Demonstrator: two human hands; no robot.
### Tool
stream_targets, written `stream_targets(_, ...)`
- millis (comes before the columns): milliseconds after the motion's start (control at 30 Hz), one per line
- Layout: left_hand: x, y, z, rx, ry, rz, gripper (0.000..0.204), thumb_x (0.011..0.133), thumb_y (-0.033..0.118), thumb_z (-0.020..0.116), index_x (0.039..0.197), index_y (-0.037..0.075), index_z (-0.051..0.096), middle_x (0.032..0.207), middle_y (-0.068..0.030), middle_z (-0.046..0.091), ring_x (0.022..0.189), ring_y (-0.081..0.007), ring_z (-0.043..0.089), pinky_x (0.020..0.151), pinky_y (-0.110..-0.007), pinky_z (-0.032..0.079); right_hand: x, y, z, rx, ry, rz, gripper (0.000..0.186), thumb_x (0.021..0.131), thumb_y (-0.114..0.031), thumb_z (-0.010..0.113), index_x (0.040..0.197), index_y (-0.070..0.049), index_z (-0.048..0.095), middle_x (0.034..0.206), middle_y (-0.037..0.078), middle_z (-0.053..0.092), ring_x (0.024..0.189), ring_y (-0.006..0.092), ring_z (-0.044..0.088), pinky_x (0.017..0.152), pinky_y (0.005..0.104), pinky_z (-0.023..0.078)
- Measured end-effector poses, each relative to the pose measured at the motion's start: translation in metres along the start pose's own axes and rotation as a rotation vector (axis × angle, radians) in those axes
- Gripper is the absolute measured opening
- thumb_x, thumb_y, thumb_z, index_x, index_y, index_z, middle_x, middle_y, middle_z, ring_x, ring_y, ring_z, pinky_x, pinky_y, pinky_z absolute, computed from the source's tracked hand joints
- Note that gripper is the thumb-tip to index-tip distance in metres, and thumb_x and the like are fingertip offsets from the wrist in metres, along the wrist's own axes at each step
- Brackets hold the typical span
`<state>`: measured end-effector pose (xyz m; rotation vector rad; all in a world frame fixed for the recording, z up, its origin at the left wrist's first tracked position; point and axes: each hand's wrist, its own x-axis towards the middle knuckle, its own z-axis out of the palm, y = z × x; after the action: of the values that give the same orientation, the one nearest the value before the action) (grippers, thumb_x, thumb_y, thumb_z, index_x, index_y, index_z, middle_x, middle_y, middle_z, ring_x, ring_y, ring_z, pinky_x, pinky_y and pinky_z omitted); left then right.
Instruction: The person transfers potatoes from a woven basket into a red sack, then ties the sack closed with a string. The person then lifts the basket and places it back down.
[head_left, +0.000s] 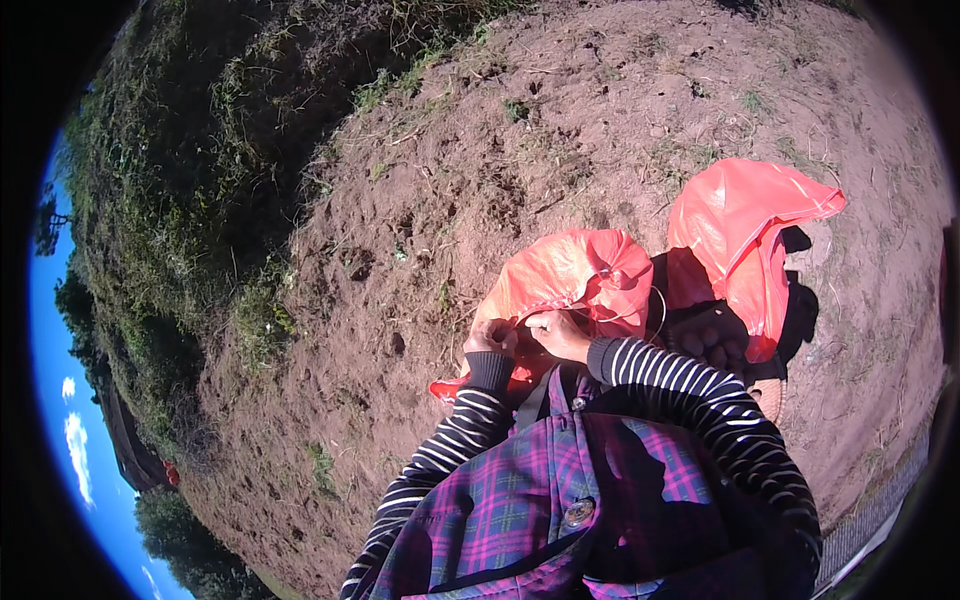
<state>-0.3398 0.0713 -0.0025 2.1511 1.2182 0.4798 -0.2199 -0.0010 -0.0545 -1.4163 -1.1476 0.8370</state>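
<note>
A full orange-red woven sack stands in front of me, its near side gathered toward my body. My left hand is closed, fingers pinched, at the sack's near edge. Beside it, slightly to the right, my right hand is also closed with its fingertips on the sack's edge. The dark fold between the hands hides the exact grip. A thin pale cord loops out from the sack's right side, near my right wrist.
To the right stands a second orange-red sack, partly open. Several roundish tubers lie in shadow below it, near a woven basket edge. Loose reddish soil surrounds me. A grassy bank rises at left.
</note>
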Motion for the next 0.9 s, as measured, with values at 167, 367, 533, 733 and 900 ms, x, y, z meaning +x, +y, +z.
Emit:
stream_targets(167, -0.003, 0.002, -0.004, -0.015, -0.022, -0.053, 0.013, 0.064, 0.015, 0.064, 0.074, 0.007, 0.061, 0.063, -0.0061, 0.06, 0.056, -0.0145, 0.058, 0.054, -0.026, 0.046, 0.002, -0.004, -0.005, -0.013, -0.039, -0.003, 0.006, 0.07, 0.0, 0.046, 0.064, 0.0, 0.046, 0.052, 0.01, 0.032, 0.048, 0.0123, 0.033, 0.047, 0.0282, 0.034)
stream_targets(367, -0.004, -0.01, 0.003, -0.276, -0.123, -0.281, 0.015, 0.07, 0.014, 0.063, 0.078, 0.002, 0.059, 0.068, -0.0021, 0.06, 0.06, -0.0098, 0.056, 0.056, -0.023, 0.045, 0.003, 0.002, 0.0, 0.057, 0.021, -0.084, 0.005, 0.069, -0.001, 0.047, 0.065, 0.001, 0.047, 0.052, 0.012, 0.04, 0.048, 0.0148, 0.04, 0.049, 0.0297, 0.037)
stream_targets(533, -0.008, -0.02, 0.013, -0.91, -0.13, -0.318, 0.018, 0.077, 0.014, 0.059, 0.084, -0.002, 0.056, 0.072, -0.003, 0.058, 0.059, -0.0088, 0.052, 0.056, -0.022, 0.043, 0.009, 0.011, 0.012, 0.039, 0.043, -0.015, 0.005, 0.069, -0.001, 0.047, 0.067, 0.001, 0.052, 0.058, 0.015, 0.049, 0.055, 0.0191, 0.052, 0.052, 0.0304, 0.04)
stream_targets(733, 0.009, 0.004, -0.005, -0.018, 0.029, 0.115, 0.014, 0.079, 0.018, 0.055, 0.079, 0.004, 0.056, 0.059, -0.0081, 0.055, 0.052, -0.0187, 0.053, 0.05, -0.029, 0.042, 0.013, -0.044, -0.016, -0.234, 0.041, -0.071, 0.005, 0.069, -0.007, 0.055, 0.069, -0.001, 0.055, 0.061, 0.012, 0.053, 0.06, 0.0241, 0.054, 0.054, 0.0327, 0.042)
stream_targets(900, -0.031, 0.069, -0.116, -0.207, 0.092, 0.32, 0.022, 0.081, 0.022, 0.052, 0.072, 0.003, 0.049, 0.054, -0.0065, 0.05, 0.043, -0.015, 0.048, 0.043, -0.025, 0.038, 0.015, -0.09, -0.028, -0.193, -0.024, -0.385, 0.035, 0.074, -0.016, 0.057, 0.105, -0.002, 0.05, 0.103, 0.015, 0.048, 0.095, 0.03, 0.048, 0.079, 0.0363, 0.04)
